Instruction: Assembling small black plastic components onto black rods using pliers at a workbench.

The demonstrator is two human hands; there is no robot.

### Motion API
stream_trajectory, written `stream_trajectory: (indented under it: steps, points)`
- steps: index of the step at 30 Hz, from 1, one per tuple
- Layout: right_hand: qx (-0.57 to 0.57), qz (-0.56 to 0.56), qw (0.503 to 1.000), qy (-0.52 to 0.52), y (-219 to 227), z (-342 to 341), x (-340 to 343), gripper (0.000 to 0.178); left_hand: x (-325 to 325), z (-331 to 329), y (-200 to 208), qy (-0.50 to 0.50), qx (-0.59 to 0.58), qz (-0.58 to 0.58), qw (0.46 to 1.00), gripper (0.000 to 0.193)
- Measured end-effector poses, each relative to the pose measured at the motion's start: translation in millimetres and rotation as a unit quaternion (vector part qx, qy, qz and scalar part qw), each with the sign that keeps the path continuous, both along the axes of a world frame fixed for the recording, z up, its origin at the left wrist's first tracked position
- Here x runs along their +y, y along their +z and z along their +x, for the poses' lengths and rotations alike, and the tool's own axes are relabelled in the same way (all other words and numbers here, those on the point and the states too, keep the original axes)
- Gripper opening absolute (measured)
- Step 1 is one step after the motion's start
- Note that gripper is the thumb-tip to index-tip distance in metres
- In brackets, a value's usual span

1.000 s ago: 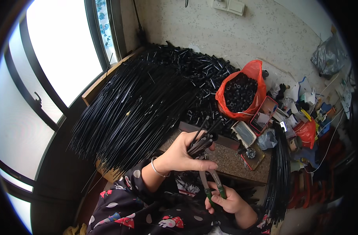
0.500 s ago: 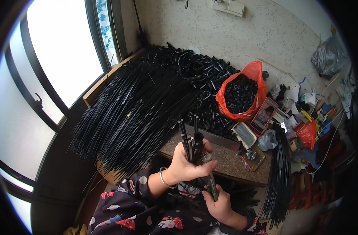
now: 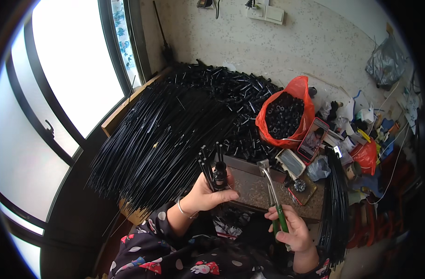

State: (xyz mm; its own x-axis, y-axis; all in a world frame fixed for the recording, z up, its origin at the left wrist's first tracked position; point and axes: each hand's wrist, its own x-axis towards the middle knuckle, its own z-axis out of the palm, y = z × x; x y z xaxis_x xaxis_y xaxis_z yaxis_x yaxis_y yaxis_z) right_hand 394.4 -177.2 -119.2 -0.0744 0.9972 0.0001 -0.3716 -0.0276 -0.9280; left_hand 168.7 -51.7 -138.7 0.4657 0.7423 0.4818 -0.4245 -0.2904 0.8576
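My left hand (image 3: pixel 204 194), with a bangle on its wrist, is closed round a small bunch of thin black rods (image 3: pixel 203 162) and a black cylindrical fitting (image 3: pixel 220 173). The rod ends point up and away from me. To its right, my right hand (image 3: pixel 297 233) grips green-handled pliers (image 3: pixel 280 214) with long silver arms. Their metal head (image 3: pixel 263 164) stands above the table's front part, apart from the fitting. The two handles are spread somewhat.
A large heap of long black rods (image 3: pixel 147 139) lies left, with short black tubes (image 3: pixel 242 86) behind. A red bag (image 3: pixel 300 88) of black rings stands right, beside a phone (image 3: pixel 313 139). Another rod bundle (image 3: pixel 333 209) hangs at the table's right edge, near clutter.
The pliers have come away from the fitting, and my right hand has moved right and up with them. My left hand has shifted slightly left, still holding the rods and fitting.
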Motion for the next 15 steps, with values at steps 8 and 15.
stream_trajectory:
  steps: [8, 15]
  points:
    - [-0.742, 0.419, 0.507, -0.134, 29.3, 6.7, 9.8, 0.019, -1.1, -0.6, -8.1, -0.006, 0.029, -0.037, 0.999, 0.033]
    - [-0.632, 0.485, 0.602, -0.049, 24.5, 19.7, 16.5, 0.033, -6.6, -0.9, -4.0, 0.059, -0.001, -0.028, 0.998, 0.05]
